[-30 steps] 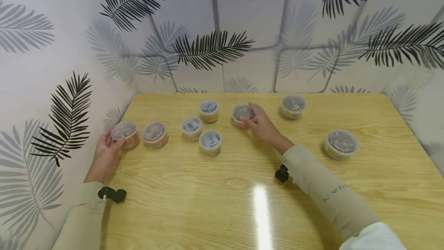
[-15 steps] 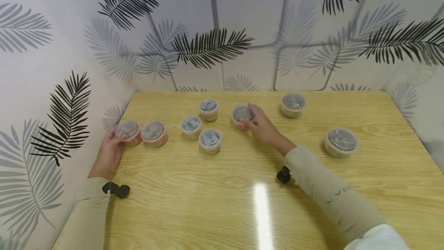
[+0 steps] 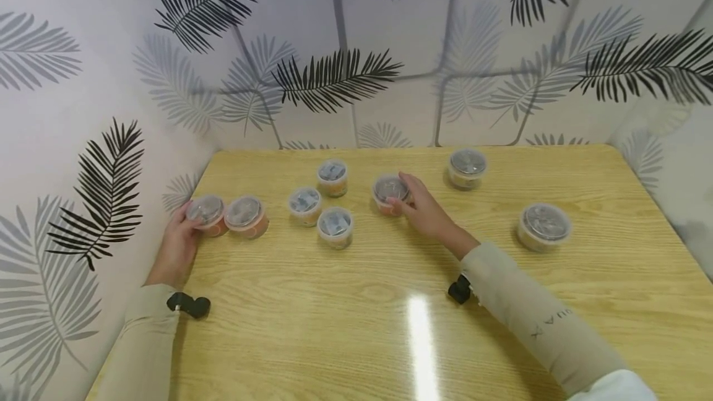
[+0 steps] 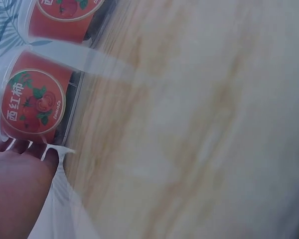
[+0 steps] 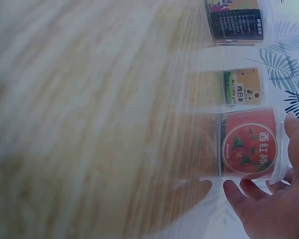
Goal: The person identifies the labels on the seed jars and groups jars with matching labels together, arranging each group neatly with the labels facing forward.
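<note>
At the table's left edge my left hand (image 3: 177, 243) holds a round clear-lidded plastic tub (image 3: 206, 210) by its side. In the left wrist view this tub (image 4: 37, 102) has a red tomato label. A similar red-labelled tub (image 3: 246, 215) stands right beside it; I cannot tell whether the two touch. Towards the back middle, my right hand (image 3: 423, 206) grips another tub (image 3: 390, 189) between thumb and fingers. The right wrist view shows a tomato label on that tub (image 5: 249, 147) too. All these tubs stand upright, and their grey contents show through the lids.
Between my hands stand three smaller tubs, one at the back (image 3: 332, 177), one at the left (image 3: 304, 205) and one nearer me (image 3: 335, 226). On the right are a back tub (image 3: 466, 167) and a larger-looking tub (image 3: 543, 226). A patterned wall (image 3: 390, 36) rises behind the table (image 3: 312, 320).
My left hand has shifted its tub to the right, up against or very close to the neighbouring tub. My right hand has brought its tub slightly nearer to me.
</note>
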Tool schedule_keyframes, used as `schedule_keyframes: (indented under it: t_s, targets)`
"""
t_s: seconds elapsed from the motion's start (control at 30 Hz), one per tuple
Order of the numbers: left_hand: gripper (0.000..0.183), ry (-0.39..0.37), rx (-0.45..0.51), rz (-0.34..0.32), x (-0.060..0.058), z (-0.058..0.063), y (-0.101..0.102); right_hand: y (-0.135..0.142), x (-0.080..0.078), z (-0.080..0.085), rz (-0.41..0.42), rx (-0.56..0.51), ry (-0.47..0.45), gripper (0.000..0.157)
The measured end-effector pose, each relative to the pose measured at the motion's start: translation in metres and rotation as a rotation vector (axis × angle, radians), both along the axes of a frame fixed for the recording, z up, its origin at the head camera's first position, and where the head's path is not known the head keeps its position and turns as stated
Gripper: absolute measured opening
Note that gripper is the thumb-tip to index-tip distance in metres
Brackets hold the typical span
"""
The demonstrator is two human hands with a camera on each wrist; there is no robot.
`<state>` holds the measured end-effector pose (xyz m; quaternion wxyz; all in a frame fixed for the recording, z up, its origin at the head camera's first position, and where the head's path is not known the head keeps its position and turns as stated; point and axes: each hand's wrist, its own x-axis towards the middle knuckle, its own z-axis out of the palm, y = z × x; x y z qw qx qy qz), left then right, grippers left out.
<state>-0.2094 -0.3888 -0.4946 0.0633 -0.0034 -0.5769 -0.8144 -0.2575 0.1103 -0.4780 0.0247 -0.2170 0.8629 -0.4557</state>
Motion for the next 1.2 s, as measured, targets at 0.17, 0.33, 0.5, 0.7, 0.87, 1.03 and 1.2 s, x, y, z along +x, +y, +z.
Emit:
schedule_keyframes:
  t_s: [0.17, 0.33, 0.5, 0.7, 0.87, 1.03, 1.2]
  targets:
    - [0.059, -0.01, -0.184, 0.139, 0.002, 0.009, 0.004, 0.005, 0.008, -0.002, 0.019, -0.002, -0.011, 0.072]
    - [0.052, -0.045, -0.535, 0.363, 0.015, 0.03, 0.023, 0.012, 0.022, -0.003, 0.092, -0.044, -0.049, 0.067]
    - [0.041, 0.119, -0.668, 0.434, 0.033, 0.056, 0.062, 0.02, 0.039, -0.001, 0.161, -0.119, -0.115, 0.06]
    - [0.033, 0.407, -0.802, 0.383, 0.051, 0.073, 0.116, 0.03, 0.06, 0.004, 0.228, -0.173, -0.197, 0.054]
    - [0.031, 0.638, -0.877, 0.221, 0.061, 0.061, 0.161, 0.038, 0.077, 0.008, 0.341, -0.213, -0.244, 0.053]
    - [0.036, 0.67, -0.929, -0.166, 0.078, 0.046, 0.212, 0.045, 0.091, 0.007, 0.352, -0.174, -0.211, 0.056]
    - [0.053, 0.507, -0.968, -0.518, 0.088, 0.033, 0.25, 0.048, 0.101, 0.004, 0.3, -0.154, -0.179, 0.062]
